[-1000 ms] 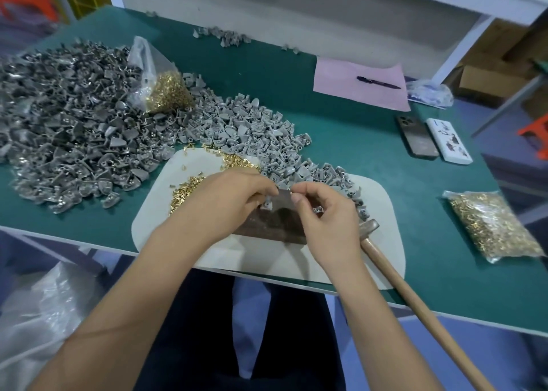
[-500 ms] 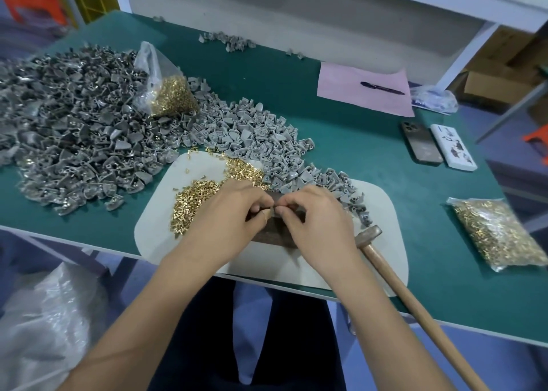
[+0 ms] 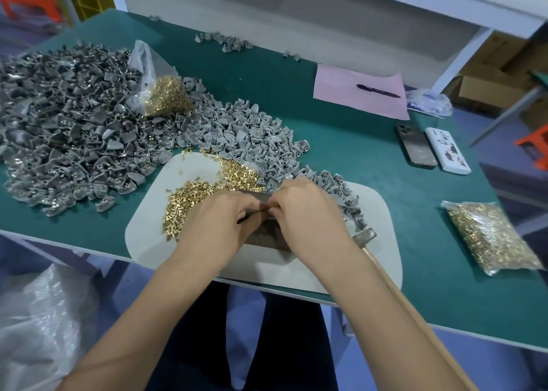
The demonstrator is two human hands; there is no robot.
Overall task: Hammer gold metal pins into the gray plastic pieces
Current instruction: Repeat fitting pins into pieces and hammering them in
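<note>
My left hand point(image 3: 219, 221) and my right hand point(image 3: 305, 212) meet fingertip to fingertip over a dark metal block point(image 3: 267, 237) on the white mat point(image 3: 382, 248). The left fingers pinch a small grey plastic piece that is mostly hidden. The right fingertips pinch a tiny gold pin against it, which shows only as a glint. Loose gold pins point(image 3: 192, 203) lie in a heap on the mat just left of my left hand. A hammer point(image 3: 364, 236) lies by my right wrist, its wooden handle running under the forearm.
Grey plastic pieces point(image 3: 246, 135) lie heaped behind the mat, with a darker pile point(image 3: 59, 123) at the left. Bags of pins sit at the back left point(image 3: 167, 92) and at the right point(image 3: 489, 236). A phone point(image 3: 416, 145), a white box point(image 3: 447, 150) and pink paper point(image 3: 341, 91) with a pen point(image 3: 378, 90) lie beyond.
The two hands have closed the gap between their fingertips and now press together over the block. The hammer has stayed where it lay.
</note>
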